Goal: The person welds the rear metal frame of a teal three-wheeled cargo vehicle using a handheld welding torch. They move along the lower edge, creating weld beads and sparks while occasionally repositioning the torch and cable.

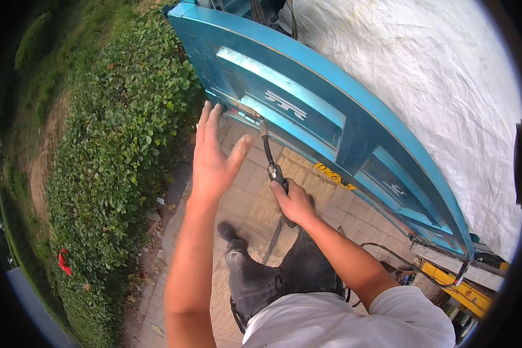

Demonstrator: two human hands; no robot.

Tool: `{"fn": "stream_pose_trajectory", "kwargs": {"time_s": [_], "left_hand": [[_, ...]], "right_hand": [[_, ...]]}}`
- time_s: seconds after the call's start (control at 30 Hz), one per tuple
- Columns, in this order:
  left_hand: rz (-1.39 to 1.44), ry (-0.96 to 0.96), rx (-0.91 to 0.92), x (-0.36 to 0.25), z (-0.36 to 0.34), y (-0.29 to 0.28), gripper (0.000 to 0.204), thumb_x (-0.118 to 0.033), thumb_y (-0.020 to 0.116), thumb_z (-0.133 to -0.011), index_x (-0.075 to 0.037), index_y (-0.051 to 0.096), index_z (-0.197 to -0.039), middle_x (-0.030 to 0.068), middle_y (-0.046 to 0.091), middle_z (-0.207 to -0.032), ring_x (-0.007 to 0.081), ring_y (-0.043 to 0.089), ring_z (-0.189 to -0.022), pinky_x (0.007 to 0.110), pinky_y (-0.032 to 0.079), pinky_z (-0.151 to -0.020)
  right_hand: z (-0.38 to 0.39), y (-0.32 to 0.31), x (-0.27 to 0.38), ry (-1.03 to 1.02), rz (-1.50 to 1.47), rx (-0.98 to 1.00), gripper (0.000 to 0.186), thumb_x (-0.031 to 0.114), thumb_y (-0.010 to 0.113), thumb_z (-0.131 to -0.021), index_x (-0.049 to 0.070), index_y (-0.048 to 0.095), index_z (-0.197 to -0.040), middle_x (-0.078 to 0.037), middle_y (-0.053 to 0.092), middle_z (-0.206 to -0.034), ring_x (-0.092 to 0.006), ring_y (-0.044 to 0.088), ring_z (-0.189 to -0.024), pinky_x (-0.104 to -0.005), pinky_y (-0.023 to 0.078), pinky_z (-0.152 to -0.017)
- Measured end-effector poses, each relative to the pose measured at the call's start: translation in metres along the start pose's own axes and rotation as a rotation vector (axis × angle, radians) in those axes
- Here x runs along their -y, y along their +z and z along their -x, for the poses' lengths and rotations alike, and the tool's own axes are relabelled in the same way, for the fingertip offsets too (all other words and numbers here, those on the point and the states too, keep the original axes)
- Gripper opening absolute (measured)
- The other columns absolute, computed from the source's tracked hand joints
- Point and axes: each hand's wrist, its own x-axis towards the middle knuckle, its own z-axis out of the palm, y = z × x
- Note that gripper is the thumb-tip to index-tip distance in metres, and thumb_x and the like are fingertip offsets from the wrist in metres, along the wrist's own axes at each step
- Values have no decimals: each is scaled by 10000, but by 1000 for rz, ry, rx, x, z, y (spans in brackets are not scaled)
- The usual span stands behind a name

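Note:
My right hand (pixel 294 202) is wrapped round the black handle of a welding torch (pixel 268 149). Its bent neck and nozzle reach up to the lower edge of a blue metal truck panel (pixel 383 127), close to a patch of scraped, brownish metal (pixel 247 109). Whether the tip touches the metal I cannot tell. My left hand (pixel 214 159) is raised to the left of the torch, fingers stretched and thumb apart, holding nothing. Its fingertips appear near the panel's lower left corner.
A white woven sheet (pixel 429 75) lies behind the panel. A yellow plate (pixel 334 176) sits below it. Leafy hedge (pixel 116 133) lines the left, with a red scrap (pixel 64 262) in it. Paving (pixel 243 203) is underfoot. A black cable (pixel 388 250) and yellow beam (pixel 461 290) are lower right.

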Motion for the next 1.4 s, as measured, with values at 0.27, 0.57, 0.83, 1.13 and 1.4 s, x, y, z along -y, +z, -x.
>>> {"fn": "stream_pose_trajectory", "kwargs": {"time_s": [0.27, 0.57, 0.83, 1.13, 1.4], "left_hand": [[-370, 891, 210, -61, -184, -22, 479, -399, 629, -936, -23, 630, -1232, 156, 590, -1317, 343, 515, -1246, 435, 423, -1042], [-508, 609, 274, -56, -209, 15, 523, -568, 383, -927, -204, 756, -965, 139, 710, -880, 361, 656, -863, 441, 518, -777], [-598, 616, 374, -62, -212, 12, 516, -451, 292, -937, -185, 734, -960, 121, 710, -927, 367, 646, -902, 458, 514, -792], [-604, 911, 479, -60, -232, 23, 472, -342, 301, -946, -108, 711, -955, 149, 704, -1030, 393, 644, -965, 490, 522, -860], [-566, 873, 472, -58, -231, 25, 502, -357, 290, -935, -109, 724, -981, 172, 698, -1040, 396, 642, -966, 482, 519, -875]], "right_hand": [[10, 63, 21, 144, -261, -256, 585, 531, 547, -946, -51, 600, -914, -123, 598, -684, -241, 605, -638, -385, 472, -623], [-8, 97, 36, 224, -505, -227, 577, 541, 556, -947, -27, 556, -845, -80, 558, -595, -203, 573, -488, -369, 464, -512], [-23, 116, 50, 230, -624, -324, 566, 530, 563, -952, -20, 529, -824, -63, 564, -586, -171, 557, -431, -338, 445, -439], [-33, 134, 72, 270, -714, -424, 523, 487, 584, -955, -19, 535, -837, -51, 534, -553, -165, 553, -432, -334, 434, -435], [-40, 146, 71, 278, -676, -468, 563, 536, 572, -949, 5, 518, -772, -57, 553, -551, -174, 565, -444, -348, 453, -452]]}}
